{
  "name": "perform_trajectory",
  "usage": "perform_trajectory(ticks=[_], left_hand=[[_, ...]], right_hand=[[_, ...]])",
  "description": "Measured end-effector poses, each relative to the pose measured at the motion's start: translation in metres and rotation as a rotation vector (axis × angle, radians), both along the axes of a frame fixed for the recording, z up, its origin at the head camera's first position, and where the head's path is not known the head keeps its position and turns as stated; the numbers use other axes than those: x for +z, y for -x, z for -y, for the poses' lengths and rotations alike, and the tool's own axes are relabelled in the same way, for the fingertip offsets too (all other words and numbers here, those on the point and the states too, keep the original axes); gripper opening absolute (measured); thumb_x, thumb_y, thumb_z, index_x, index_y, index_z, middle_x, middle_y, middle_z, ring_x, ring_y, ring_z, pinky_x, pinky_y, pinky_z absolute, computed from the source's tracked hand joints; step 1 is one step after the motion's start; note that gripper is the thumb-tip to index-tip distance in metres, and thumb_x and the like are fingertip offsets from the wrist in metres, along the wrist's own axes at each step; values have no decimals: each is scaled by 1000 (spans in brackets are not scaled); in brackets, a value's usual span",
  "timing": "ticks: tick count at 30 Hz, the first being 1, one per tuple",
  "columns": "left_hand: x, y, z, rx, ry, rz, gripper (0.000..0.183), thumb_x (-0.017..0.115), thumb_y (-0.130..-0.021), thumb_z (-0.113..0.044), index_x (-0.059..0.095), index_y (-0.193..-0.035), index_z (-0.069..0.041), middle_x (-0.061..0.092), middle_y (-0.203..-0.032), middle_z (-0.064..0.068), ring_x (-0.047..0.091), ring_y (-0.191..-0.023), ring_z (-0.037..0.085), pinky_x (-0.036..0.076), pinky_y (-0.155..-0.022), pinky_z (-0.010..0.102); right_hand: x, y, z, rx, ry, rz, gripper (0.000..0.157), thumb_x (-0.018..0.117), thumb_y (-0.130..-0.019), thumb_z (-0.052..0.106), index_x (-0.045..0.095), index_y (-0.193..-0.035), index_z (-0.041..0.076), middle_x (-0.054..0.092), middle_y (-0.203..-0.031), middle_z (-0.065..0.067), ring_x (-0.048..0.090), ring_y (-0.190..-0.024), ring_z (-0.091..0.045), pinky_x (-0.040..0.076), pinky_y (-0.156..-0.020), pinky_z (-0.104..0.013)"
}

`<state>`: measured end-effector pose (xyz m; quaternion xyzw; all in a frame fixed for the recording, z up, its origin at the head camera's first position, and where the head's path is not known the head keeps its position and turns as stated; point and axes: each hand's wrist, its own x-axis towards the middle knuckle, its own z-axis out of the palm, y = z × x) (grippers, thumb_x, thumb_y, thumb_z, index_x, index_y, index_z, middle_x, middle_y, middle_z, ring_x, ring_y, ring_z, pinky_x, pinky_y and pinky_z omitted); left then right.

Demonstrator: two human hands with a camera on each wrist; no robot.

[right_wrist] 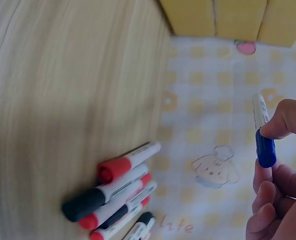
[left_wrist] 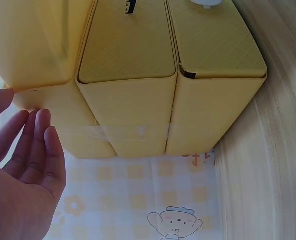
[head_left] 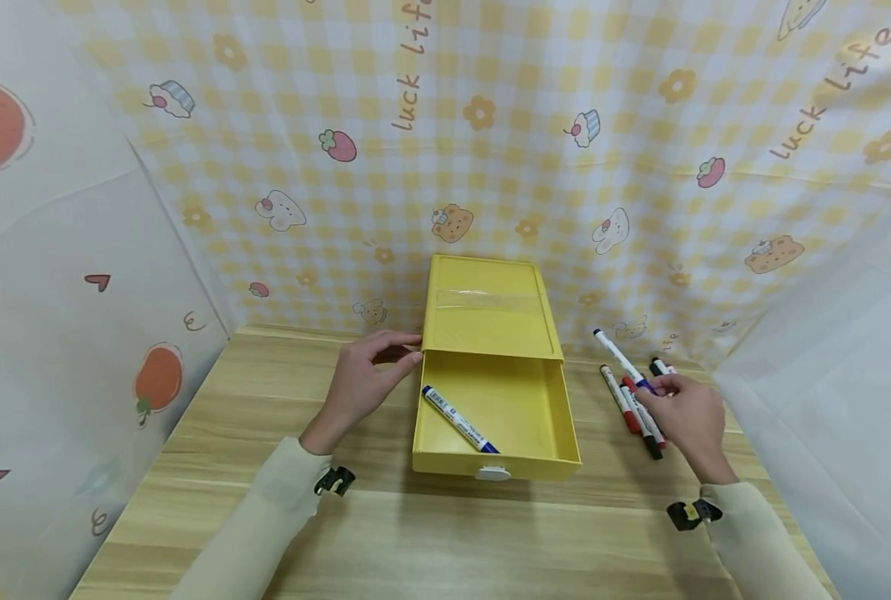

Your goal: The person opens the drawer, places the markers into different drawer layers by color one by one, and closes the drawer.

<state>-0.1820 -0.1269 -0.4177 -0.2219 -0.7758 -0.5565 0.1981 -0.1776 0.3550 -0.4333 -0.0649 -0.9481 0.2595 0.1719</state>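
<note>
My right hand [head_left: 687, 414] pinches a white whiteboard marker [head_left: 619, 357] by its blue cap [right_wrist: 265, 148], between thumb and fingers, above a pile of markers. Against the left side of a yellow drawer cabinet [head_left: 490, 310] rests my left hand [head_left: 362, 375], with its fingertips at the front edge of the casing. In the left wrist view the left hand's fingers [left_wrist: 35, 150] are nearly straight. The top drawer [head_left: 523, 408] is pulled out. Inside it one blue-capped marker [head_left: 460, 419] lies slantwise.
Several red- and black-capped markers [right_wrist: 125, 187] lie heaped on the wooden table [head_left: 490, 542], right of the cabinet. Two closed lower drawers [left_wrist: 127, 45] show in the left wrist view. Clear tape [head_left: 483, 300] crosses the cabinet top. Behind hangs a checked cloth [head_left: 483, 167].
</note>
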Motion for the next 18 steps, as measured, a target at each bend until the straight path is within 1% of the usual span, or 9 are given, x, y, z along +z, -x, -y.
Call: perform_trajectory(ticks=[4, 9, 15, 18], left_hand=[[0, 0, 0, -1, 1, 1, 21, 85, -99, -6, 83, -120, -3, 80, -111, 8, 78, -96, 24, 66, -87, 44], [0, 0, 0, 1, 3, 2, 21, 84, -99, -7, 83, -120, -3, 81, -111, 8, 78, -97, 24, 66, -88, 43], [-1, 0, 0, 4, 7, -7, 20, 84, -99, -6, 83, -119, -3, 81, -111, 8, 78, -96, 24, 66, -87, 44], [-1, 0, -1, 2, 4, -3, 20, 84, -99, -6, 83, -119, -3, 81, -111, 8, 78, -96, 24, 66, -87, 44]], right_hand=[[7, -2, 7, 28, -6, -65, 23, 86, -90, 26, 81, -91, 4, 74, -74, -4, 51, -49, -15, 35, -42, -32], [16, -6, 17, 78, -26, -134, 15, 84, -87, 18, 81, -90, 3, 71, -70, -3, 50, -48, -14, 34, -43, -31], [28, -12, 28, 128, -61, -185, 11, 81, -85, 13, 81, -90, 4, 71, -71, -3, 51, -49, -14, 36, -44, -30], [33, -17, 33, 154, -75, -205, 11, 82, -84, 14, 82, -90, 5, 71, -72, -1, 51, -49, -9, 37, -46, -30]])
